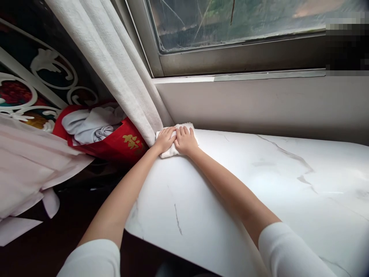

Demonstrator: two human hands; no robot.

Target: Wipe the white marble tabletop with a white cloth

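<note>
A folded white cloth (pixel 168 154) lies at the far left corner of a white marble-patterned tabletop (pixel 219 231). My left hand (pixel 165 140) rests flat on the cloth's left part, fingers stretched forward. Beside it, my right hand (pixel 186 142) presses down on the same cloth with its fingers slightly spread. The two hands touch or nearly touch at the fingers. Much of the cloth is hidden beneath them.
A pale curtain (pixel 115 65) hangs down to the table corner. Left of it stands a red bag (pixel 115 144) with light cloth inside. Behind the table runs a wall (pixel 245 104) under a window (pixel 245 23). Pink fabric (pixel 31 165) hangs at the left.
</note>
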